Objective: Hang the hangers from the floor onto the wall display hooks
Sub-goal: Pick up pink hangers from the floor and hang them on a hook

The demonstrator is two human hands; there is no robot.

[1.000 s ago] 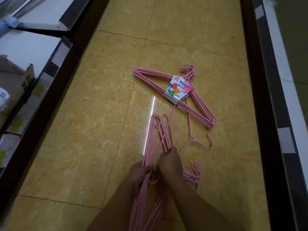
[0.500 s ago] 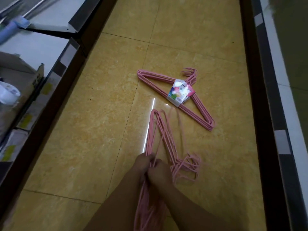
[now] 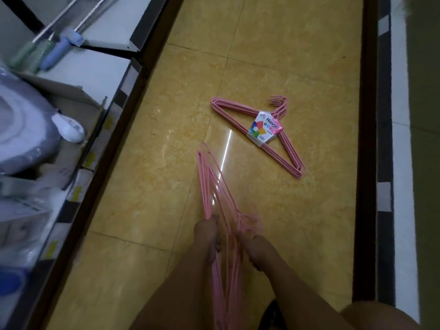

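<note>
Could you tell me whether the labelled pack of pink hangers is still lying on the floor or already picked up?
On the floor. The labelled pack lies flat on the yellow tiles, apart from both hands.

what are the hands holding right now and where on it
Both hands, left hand and right hand, grip a loose bunch of pink wire hangers: the left around mid-length of the wires, the right beside the hooks.
</note>
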